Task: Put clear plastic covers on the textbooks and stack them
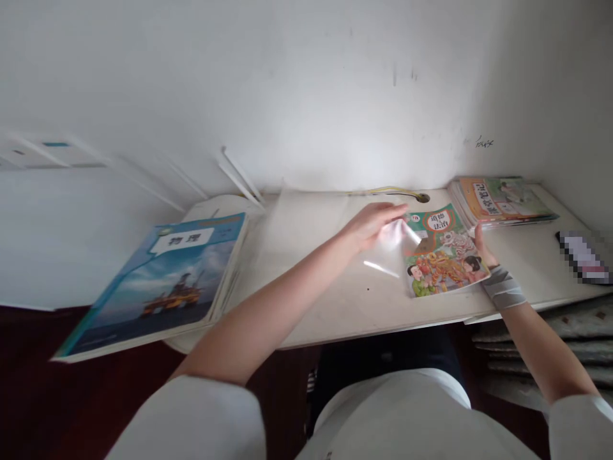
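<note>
My right hand (485, 250), with a grey band round the wrist, grips the right edge of a thin illustrated book (438, 255) with a green and orange cover. The book is upside down to me and held a little above the desk. My left hand (378, 225) is at the book's upper left, its fingers closed on a clear plastic book cover (383, 259). Light glints on the plastic, which reaches the book's left edge. How far the book lies inside it I cannot tell.
A white desk (325, 313) stands against the wall. On its left lies a stack topped by a blue physics textbook (182, 275). A stack of illustrated books (502, 201) lies at the back right, near a pixelated phone-shaped object (584, 257). A yellow cable (397, 189) runs to a desk hole.
</note>
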`<state>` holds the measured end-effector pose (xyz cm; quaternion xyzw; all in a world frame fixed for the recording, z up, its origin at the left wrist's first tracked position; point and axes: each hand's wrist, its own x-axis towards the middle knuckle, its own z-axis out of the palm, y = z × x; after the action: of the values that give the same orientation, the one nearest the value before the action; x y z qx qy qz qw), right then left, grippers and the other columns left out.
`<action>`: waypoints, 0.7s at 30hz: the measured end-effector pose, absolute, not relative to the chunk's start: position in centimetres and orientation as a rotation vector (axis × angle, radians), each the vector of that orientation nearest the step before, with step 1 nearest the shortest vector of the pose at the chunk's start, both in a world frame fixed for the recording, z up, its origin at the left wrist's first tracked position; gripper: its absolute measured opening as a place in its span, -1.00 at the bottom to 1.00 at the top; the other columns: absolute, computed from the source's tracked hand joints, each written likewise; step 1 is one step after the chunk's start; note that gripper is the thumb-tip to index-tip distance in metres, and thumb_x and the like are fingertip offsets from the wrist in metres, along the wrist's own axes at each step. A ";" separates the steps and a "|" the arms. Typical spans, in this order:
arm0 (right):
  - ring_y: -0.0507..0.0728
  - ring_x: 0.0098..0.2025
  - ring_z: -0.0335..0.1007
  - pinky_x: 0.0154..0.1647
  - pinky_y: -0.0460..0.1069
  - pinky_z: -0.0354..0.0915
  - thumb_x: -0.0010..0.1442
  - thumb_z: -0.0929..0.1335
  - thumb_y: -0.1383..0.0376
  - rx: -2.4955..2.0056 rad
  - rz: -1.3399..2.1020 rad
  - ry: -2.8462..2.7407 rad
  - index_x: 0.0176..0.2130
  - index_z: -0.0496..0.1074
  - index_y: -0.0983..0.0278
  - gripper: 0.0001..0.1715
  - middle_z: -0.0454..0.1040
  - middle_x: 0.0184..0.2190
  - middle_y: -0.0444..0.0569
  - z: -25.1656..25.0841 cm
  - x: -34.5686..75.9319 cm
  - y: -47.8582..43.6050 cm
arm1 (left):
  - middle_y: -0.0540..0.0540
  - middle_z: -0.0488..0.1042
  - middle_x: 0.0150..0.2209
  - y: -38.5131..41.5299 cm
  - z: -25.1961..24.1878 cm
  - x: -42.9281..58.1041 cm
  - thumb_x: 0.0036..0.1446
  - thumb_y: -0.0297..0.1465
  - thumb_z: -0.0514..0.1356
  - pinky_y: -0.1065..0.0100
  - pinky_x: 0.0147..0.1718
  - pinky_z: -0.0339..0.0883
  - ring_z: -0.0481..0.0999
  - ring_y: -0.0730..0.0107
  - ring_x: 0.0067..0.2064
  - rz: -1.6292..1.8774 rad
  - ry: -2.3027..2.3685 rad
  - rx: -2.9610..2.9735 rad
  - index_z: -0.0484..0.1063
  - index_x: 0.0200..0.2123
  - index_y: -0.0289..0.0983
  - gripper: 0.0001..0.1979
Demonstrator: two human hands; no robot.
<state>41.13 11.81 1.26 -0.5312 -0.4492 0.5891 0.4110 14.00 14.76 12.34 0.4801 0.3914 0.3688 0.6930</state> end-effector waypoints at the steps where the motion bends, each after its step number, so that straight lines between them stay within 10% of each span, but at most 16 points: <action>1: 0.23 -0.32 0.48 -0.26 0.17 0.41 0.12 -0.02 -0.25 -1.333 1.529 -1.119 -0.18 0.44 0.26 -0.16 0.54 -0.35 0.10 1.1 41.8 11.9 | 0.01 0.40 -0.55 14.6 12.1 12.3 -0.09 -0.30 0.30 0.38 -0.45 0.34 0.45 0.47 -0.50 0.816 0.956 1.109 0.30 -0.49 -0.30 -0.75; 4: 0.22 -0.22 0.47 -0.11 0.15 0.37 0.12 0.18 -0.13 -1.357 1.502 -1.218 -0.15 0.41 0.26 -0.40 0.53 -0.23 0.08 0.7 43.3 12.5 | -0.01 0.43 -0.47 13.6 10.8 6.8 -0.06 -0.26 0.26 0.29 -0.40 0.38 0.47 0.39 -0.46 0.786 1.361 1.349 0.30 -0.23 -0.28 -0.66; 8: 0.29 0.09 0.26 0.12 0.20 0.17 0.09 0.28 0.02 -1.625 0.673 -1.597 0.04 0.28 0.30 -0.39 0.35 0.06 0.16 1.2 43.3 13.5 | -0.33 0.35 0.02 11.2 8.1 3.1 0.03 -0.30 0.19 0.05 -0.01 0.25 0.35 0.04 0.07 0.905 2.000 2.037 0.08 0.15 -0.32 -0.38; 13: 0.30 0.27 -0.05 0.21 0.24 0.00 0.22 0.15 0.09 -1.567 0.163 -2.286 0.20 0.12 0.36 -0.35 0.10 0.23 0.21 2.2 36.1 14.5 | -0.41 0.05 0.25 9.7 3.8 7.5 0.22 -0.21 -0.05 -0.05 0.18 -0.08 -0.06 -0.03 0.30 0.435 1.705 2.645 0.03 0.21 -0.45 -0.41; 21: 0.37 0.28 -0.10 0.16 0.40 -0.08 0.30 0.07 0.23 -1.632 0.056 -2.577 0.19 0.13 0.43 -0.45 0.01 0.27 0.24 -0.1 28.8 15.5 | -0.27 -0.04 0.30 10.1 0.5 12.9 0.21 -0.06 -0.12 -0.24 0.15 -0.18 -0.19 -0.08 0.32 0.056 1.481 2.613 0.01 0.25 -0.31 -0.36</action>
<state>28.80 15.47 -0.12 -0.5345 -0.8438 0.0184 0.0452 12.93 10.09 0.46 0.8677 0.4920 0.0187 0.0687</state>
